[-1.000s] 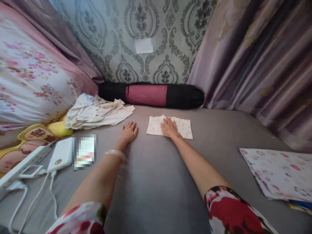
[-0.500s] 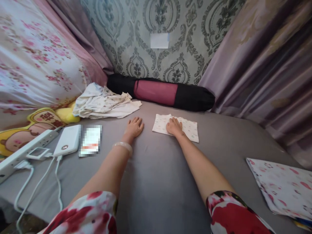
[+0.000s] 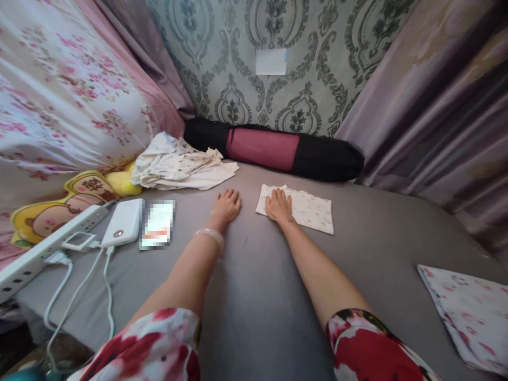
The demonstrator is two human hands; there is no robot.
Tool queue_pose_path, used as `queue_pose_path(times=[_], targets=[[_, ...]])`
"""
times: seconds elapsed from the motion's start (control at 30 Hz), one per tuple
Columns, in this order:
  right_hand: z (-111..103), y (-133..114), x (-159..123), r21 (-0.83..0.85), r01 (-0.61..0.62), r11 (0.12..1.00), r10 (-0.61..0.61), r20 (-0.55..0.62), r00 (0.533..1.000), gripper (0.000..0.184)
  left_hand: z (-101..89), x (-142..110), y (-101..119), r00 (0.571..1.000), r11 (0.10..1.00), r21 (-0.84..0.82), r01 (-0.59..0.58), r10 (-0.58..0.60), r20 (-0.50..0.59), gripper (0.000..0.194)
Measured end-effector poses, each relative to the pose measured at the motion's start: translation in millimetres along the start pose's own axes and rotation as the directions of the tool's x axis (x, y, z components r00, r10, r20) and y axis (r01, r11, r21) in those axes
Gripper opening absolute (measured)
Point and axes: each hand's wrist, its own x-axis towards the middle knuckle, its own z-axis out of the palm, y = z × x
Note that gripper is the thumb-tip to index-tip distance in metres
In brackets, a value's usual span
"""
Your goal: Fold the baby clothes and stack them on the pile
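Folded pale cloth (image 3: 313, 209): centre of frame, on grey sheet (image 3: 257, 296). Right hand (image 3: 279, 205): fingers extended, laid on its left part, grasping nothing. Left hand (image 3: 226, 205): released, resting on sheet. Apparent step: pressing flat. Any lift calls for fingertips under an edge.

Your folded cloth (image 3: 314, 211) looks matt — your grey sheet (image 3: 254, 296) smooth, faintly sheened fabric — your power bank (image 3: 126, 219) smooth plastic.
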Motion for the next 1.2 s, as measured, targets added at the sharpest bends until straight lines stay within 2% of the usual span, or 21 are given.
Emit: queue_pose_path(times=[0.3, 0.43, 0.5, 0.63, 0.8, 1.0, 1.2], targets=[[-10, -6, 6, 0.033, -0.025, 0.999, 0.024, 0.033, 0.999, 0.056, 2.2, 1, 0, 1.000, 1.000, 0.008, -0.003, 0.003, -0.009, 0.050], [-11, -19, 12, 0.049, 0.088, 0.995, -0.087, -0.007, 0.996, 0.055, -1.2, -1, 1, 1.000, 1.000, 0.008, -0.004, 0.004, 0.003, 0.051], [-8, -26, 12, 0.052, 0.144, 0.988, -0.145, 0.015, 0.989, 0.056, -3.0, -1, 2, 1.000, 1.000, 0.006, -0.002, 0.002, 0.015, 0.050], [0, -31, 9, 0.037, 0.171, 0.985, -0.172, 0.023, 0.985, 0.057, -4.1, -2, 3, 1.000, 1.000, 0.001, 0.001, -0.001, 0.007, 0.049], [3, -29, 9, 0.032, 0.175, 0.984, -0.175, 0.011, 0.984, 0.055, -3.7, -3, 4, 1.000, 1.000, -0.003, 0.002, -0.002, -0.004, 0.049], [-10, -21, 12, 0.099, 0.175, 0.980, -0.183, 0.084, 0.979, 0.056, -2.9, -2, 3, 1.000, 1.000, -0.021, -0.006, 0.006, -0.013, 0.049], [-13, 6, 6, 0.006, 0.075, 0.997, -0.075, -0.017, 0.997, 0.055, -1.5, -1, 1, 1.000, 1.000, -0.021, -0.002, 0.002, 0.002, 0.051]])
